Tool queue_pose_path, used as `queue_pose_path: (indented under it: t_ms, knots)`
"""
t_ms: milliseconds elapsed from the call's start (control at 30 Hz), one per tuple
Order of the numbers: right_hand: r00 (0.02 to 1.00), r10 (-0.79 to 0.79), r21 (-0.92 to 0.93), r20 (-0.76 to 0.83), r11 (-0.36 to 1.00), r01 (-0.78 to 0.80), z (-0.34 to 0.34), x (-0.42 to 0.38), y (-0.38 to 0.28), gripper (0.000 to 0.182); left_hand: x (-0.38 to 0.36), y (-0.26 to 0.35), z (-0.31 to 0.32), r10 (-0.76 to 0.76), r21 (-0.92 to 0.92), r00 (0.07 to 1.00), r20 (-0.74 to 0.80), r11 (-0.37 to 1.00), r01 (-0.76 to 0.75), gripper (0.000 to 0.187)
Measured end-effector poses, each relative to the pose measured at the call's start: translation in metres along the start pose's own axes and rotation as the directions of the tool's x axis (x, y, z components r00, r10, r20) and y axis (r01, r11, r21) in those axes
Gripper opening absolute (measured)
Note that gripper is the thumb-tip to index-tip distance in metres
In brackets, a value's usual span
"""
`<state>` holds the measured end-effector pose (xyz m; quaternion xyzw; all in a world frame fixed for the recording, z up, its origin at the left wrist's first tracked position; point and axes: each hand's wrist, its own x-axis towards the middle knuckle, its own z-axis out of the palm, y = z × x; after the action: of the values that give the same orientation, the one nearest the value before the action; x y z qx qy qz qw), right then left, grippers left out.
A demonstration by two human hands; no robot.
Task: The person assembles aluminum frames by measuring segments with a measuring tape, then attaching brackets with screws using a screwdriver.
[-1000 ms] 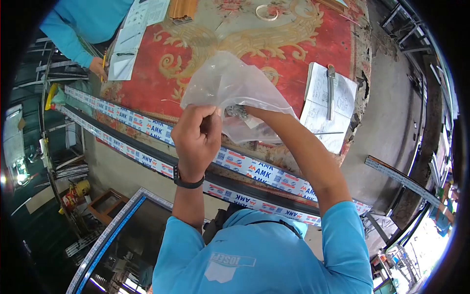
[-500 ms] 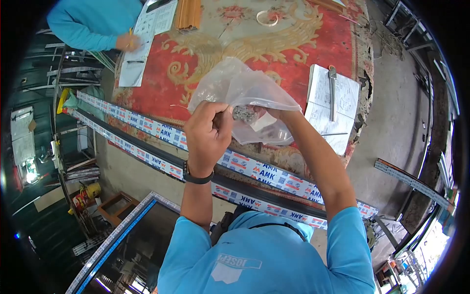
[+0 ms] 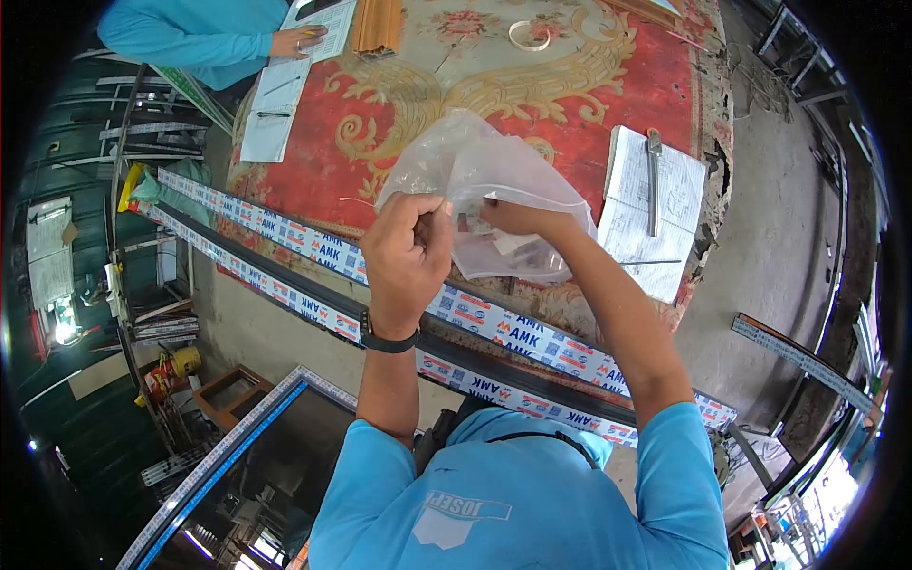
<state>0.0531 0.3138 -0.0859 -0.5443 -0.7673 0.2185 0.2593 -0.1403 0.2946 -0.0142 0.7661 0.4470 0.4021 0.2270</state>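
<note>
A large translucent plastic bag (image 3: 518, 166) lies on the table in front of me, its mouth turned toward me. My left hand (image 3: 410, 242) is closed in a pinch at the near left rim of the bag. My right hand (image 3: 521, 218) reaches into the bag from the right. Its fingers are curled, and what they hold, if anything, is hidden. A white paper slip (image 3: 513, 239) shows inside the bag, just below my right hand.
Long film-wrapped profiles (image 3: 518, 331) run along the near table edge. A notebook (image 3: 655, 204) with a metal-handled tool (image 3: 655, 180) lies at right. Across the table, a person's hand (image 3: 299, 40) rests on papers (image 3: 275, 114). A tape ring (image 3: 529, 36) sits farther back.
The bundle of small grey pieces by my right fingers has gone out of sight, and that hand's fingers now show inside the bag. The other person's hand has moved farther away along the papers.
</note>
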Motion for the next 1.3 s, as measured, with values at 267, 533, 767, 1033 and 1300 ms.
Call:
queue_pose_path:
  t_ms: [267,533,767,1033,1300]
  knots:
    - [0.949,0.234,0.478,0.212,0.822,-0.31,0.018,0.023,0.035,0.02,0.001,0.006,0.001,0.015,-0.015,1.0,-0.012,1.0,-0.015,0.01]
    - [0.927,-0.112,0.027,-0.359,0.991,0.13,0.046,0.022,0.055,0.034,0.005,-0.001,0.009,0.043,-0.038,0.999,-0.024,0.998,-0.044,0.01]
    - [0.911,0.41,0.188,0.048,0.892,-0.411,0.077,0.003,0.023,0.028,0.011,-0.003,0.014,-0.008,-0.055,1.0,-0.015,0.998,0.008,0.009]
    - [0.961,0.258,0.076,-0.098,0.965,-0.251,0.078,-0.004,0.017,0.025,0.011,-0.008,0.012,0.002,-0.002,1.0,-0.011,1.0,-0.002,0.009]
    - [0.947,0.253,0.388,-0.198,0.907,-0.161,0.028,0.017,0.007,0.024,0.017,-0.01,0.015,-0.006,-0.036,1.0,-0.024,0.999,0.006,0.009]
